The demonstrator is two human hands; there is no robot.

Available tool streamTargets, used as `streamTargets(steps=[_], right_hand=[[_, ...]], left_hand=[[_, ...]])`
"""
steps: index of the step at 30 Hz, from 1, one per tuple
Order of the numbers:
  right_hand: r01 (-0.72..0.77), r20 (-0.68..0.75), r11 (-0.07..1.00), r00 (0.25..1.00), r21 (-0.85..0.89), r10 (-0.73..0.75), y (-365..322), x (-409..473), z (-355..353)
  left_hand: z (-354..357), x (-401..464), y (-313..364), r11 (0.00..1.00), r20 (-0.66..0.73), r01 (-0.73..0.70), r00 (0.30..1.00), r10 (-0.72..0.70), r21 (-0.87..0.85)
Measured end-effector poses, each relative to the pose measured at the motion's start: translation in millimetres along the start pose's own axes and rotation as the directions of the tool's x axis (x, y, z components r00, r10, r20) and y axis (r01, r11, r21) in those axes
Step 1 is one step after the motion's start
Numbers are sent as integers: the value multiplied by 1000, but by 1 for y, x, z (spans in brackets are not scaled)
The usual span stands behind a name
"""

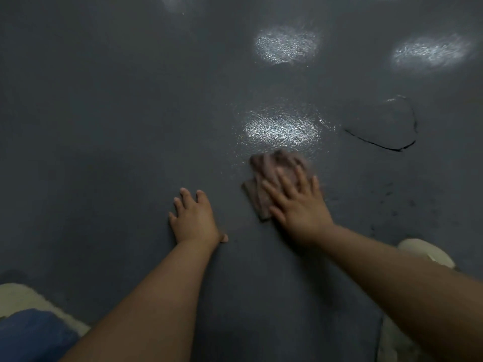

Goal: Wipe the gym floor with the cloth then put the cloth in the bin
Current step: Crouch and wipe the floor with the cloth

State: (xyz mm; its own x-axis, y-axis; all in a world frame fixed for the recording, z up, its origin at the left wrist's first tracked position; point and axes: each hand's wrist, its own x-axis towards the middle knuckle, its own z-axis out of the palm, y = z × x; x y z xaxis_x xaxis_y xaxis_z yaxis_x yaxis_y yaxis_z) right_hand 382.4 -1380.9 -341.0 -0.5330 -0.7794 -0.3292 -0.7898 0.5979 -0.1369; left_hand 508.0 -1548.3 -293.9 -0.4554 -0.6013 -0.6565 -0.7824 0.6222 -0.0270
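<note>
Kneeling over dark gym floor; right hand flat on the crumpled brownish cloth, fingers straight and spread, pressing rather than pinching; left hand just left of the cloth, planted on bare floor, fingers splayed, holding nothing, probably bracing body weight; cloth blurred, so likely mid-stroke, lying touching the near edge of a shiny wet patch directly beyond it. Wiping in hand, judged not finished; wet sheen beyond the cloth apparently untreated. For a good stroke: keep palm weight over the cloth's centre, not only the fingertips; push forward through the wet patch in overlapping passes; refold once one face is soaked; keep the loose near corner of the cloth from curling under. Right of and beyond the cloth, a cracked, lifted flap of floor surface with a dark raised edge; worth skirting, since a dragged cloth could snag or tear it further. Farther beyond the cloth, more bright patches, perhaps wet spots or lamp glare, hard to tell. Plenty of open floor left of and beyond the cloth for long sweeps; nearer than the cloth, tighter: a pale shoe to its right and a blue-clad knee far to its near left. No bin in view; location not tellable.
</note>
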Motion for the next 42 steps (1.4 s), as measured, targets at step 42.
streamTargets(steps=[42], right_hand=[[-479, 128, 852, 878, 213, 462, 72, -60, -1]], left_hand=[[78, -73, 195, 979, 26, -174, 985, 172, 103]])
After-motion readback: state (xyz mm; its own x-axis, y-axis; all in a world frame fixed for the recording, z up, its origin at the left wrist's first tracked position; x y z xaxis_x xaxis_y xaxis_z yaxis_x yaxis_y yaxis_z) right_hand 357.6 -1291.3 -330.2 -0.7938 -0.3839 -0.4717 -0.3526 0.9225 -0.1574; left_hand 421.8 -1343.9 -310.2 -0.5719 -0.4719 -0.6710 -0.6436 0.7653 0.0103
